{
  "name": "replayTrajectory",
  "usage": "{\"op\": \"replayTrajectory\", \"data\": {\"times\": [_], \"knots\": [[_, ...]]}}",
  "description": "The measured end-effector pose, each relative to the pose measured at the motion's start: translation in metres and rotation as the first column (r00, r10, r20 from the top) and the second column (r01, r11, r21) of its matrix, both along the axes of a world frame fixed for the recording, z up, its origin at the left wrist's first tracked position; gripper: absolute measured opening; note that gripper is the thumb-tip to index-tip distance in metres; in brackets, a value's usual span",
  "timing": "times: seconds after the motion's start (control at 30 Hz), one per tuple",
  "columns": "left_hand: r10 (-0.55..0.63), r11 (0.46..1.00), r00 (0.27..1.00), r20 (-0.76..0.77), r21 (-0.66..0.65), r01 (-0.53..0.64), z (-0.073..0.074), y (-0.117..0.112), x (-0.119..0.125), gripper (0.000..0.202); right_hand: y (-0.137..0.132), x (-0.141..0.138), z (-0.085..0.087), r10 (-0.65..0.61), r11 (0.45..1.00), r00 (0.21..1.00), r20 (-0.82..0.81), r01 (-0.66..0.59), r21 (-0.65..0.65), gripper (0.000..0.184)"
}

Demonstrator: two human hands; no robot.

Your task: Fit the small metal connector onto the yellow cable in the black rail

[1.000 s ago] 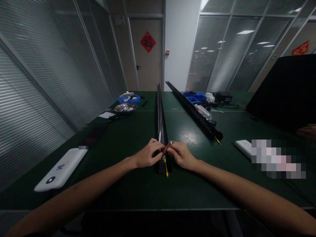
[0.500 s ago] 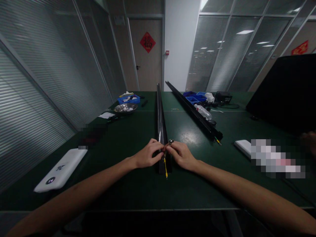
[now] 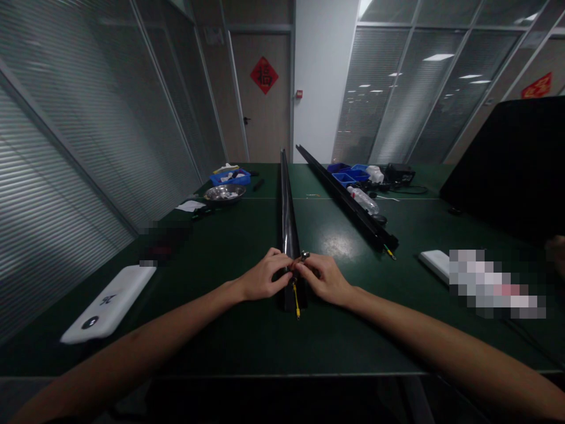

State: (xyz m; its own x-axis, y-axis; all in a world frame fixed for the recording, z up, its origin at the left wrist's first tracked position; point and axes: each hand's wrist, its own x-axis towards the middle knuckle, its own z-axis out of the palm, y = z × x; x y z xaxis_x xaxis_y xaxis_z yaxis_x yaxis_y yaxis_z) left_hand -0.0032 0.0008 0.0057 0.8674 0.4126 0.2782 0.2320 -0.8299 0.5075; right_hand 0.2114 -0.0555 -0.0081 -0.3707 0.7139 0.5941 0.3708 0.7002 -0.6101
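Note:
A long black channel-shaped rail [image 3: 288, 221] lies lengthwise on the green table, pointing away from me. Over its near end my left hand [image 3: 266, 275] and my right hand [image 3: 325, 279] meet, thumbs and fingers pinched together. What lies between the fingertips is too small and too hidden to name. A shiny metal piece [image 3: 305, 255] shows at my right index finger. Below the fingertips, a yellow wire [image 3: 297, 301] with a lug at its tip trails out over the rail's near end.
A second black rail [image 3: 353, 206] lies to the right, with a green-yellow wire [image 3: 389, 252] at its end. Beyond are blue bins [image 3: 344, 179], a plastic bottle [image 3: 364, 200] and a metal bowl [image 3: 225, 194]. White packs [image 3: 110, 303] lie left and right. Another person's hand shows at the right edge.
My hands stay at the same spot, with only slight finger movement. The other person's hand at the right edge has shifted slightly to the right.

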Motion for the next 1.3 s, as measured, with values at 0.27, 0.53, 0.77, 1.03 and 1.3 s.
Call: {"op": "replayTrajectory", "data": {"times": [0.27,0.53,0.77,1.03,1.3], "knots": [[-0.001,1.0,1.0,0.01,0.014,0.001,-0.0037,0.0016,-0.0006,0.022,0.0038,0.0012,-0.0055,0.038,0.999,0.999,-0.013,-0.038,0.014,0.024],[0.002,1.0,1.0,0.013,0.012,-0.003,-0.0018,0.0005,0.0,0.02,0.0064,0.0036,-0.008,0.074,0.997,0.997,-0.018,-0.074,0.016,0.023],[-0.001,1.0,1.0,0.001,0.003,0.001,-0.0009,0.0004,-0.0001,0.019,0.0081,0.0036,-0.0091,0.098,0.995,0.995,-0.024,-0.098,0.021,0.026],[-0.006,1.0,1.0,0.015,0.01,0.006,-0.0026,0.0013,0.0001,0.02,0.0052,0.0031,-0.0055,0.058,0.998,0.998,-0.012,-0.058,0.006,0.025],[-0.003,1.0,1.0,0.002,-0.001,0.003,-0.0016,0.0009,-0.0001,0.019,0.0024,0.0014,-0.0034,0.021,1.0,1.0,-0.011,-0.021,-0.005,0.021]]}}
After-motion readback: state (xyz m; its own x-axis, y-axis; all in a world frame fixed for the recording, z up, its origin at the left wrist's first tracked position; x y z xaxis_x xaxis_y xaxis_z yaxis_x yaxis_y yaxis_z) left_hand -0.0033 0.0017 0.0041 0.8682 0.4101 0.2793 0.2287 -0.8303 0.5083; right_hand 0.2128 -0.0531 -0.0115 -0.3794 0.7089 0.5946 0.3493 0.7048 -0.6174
